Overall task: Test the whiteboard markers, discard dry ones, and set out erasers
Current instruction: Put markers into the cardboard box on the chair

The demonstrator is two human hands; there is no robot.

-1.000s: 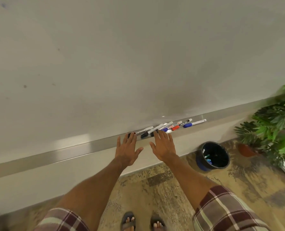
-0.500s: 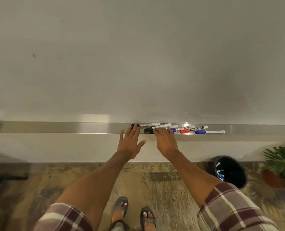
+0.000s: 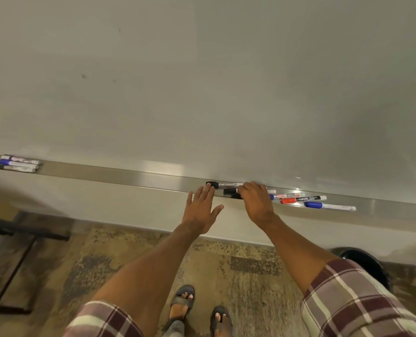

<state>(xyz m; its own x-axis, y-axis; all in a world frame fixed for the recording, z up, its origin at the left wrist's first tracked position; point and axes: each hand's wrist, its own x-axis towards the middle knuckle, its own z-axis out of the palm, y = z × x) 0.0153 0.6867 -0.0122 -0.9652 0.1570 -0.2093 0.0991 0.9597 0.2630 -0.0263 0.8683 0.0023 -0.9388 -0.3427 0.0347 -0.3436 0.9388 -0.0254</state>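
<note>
I count three markers [image 3: 18, 163] lying side by side at the far left end of the marker tray [image 3: 119, 173], well apart from a second cluster near the middle. In that cluster I make out five. One black-capped marker [image 3: 222, 184] lies against the whiteboard [image 3: 202, 81], with a second black marker [image 3: 230, 191] just in front of it. Further right are a white marker with red print [image 3: 288, 195], a red-capped marker [image 3: 303, 199] and, furthest right, a blue-capped marker [image 3: 329, 206]. Another blue cap peeks from behind my right hand [image 3: 256, 201], so the full count there is unclear.

My left hand [image 3: 202, 210] is flat, fingers straight and spread, fingertips at the tray's front edge just beside the first black cap. The right hand's fingers bend down over the middle of the cluster and hide the barrels; I cannot tell whether they are clamped on a marker or only resting.

One black bin [image 3: 362, 260] stands on the floor at lower right, blurred and half hidden behind the plaid sleeve [image 3: 348, 300]
</note>
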